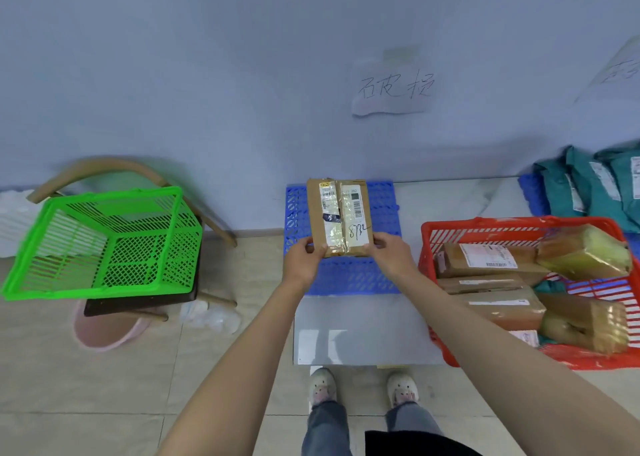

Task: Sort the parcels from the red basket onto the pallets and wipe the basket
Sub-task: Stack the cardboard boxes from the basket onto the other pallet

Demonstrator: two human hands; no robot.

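Both hands, left hand [304, 253] and right hand [389, 251], pinching taped box [339, 216] over blue pallet [349, 277]. Red basket [433, 247] loaded with parcels, wiping not started, guessing long way off lol.

**Colours and patterns on the floor**

Brown cardboard parcel [339, 217] with white labels, black barcodes and glossy clear tape. Blue lattice pallet [349, 275] beneath. Red slatted basket [429, 244] with brown and yellowish taped parcels [491, 265]. Bright green mesh basket [104, 244] on a dark brown seat. Teal bags [595, 185] with white labels. Pale pink bucket [104, 334]. Beige tiled floor [86, 403]. Pale blue wall [207, 74].
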